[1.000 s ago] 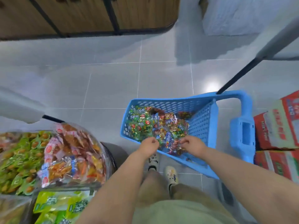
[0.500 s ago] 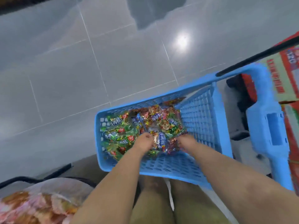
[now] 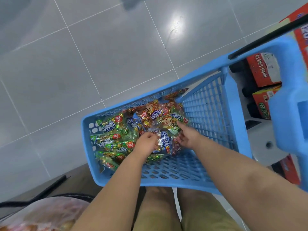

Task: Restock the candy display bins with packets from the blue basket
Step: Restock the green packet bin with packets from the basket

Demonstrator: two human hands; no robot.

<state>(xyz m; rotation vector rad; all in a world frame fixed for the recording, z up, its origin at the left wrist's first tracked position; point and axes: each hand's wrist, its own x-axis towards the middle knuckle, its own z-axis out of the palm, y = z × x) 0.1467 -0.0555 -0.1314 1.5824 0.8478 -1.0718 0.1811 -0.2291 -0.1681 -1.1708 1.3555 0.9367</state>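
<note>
In the blue basket (image 3: 208,114), left hand (image 3: 146,142) pinches 1 packet (image 3: 164,142) to lift it (right hand (image 3: 188,137) spread, likely steadying the pile (image 3: 115,137)).

Red printed cartons (image 3: 263,69) stand at the right on a glossy grey tiled floor (image 3: 100,55).

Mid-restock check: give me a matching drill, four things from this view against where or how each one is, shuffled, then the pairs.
Things:
1. green packets
2. left hand
3. right hand
4. red cartons

Places or states:
A. outside the blue basket, to its right
B. index finger stretched out onto a cartoon-faced packet
C. heaped along the basket's left side
D. fingers curled on the blue-labelled packet

Pairs: 1-C, 2-D, 3-B, 4-A.
</note>
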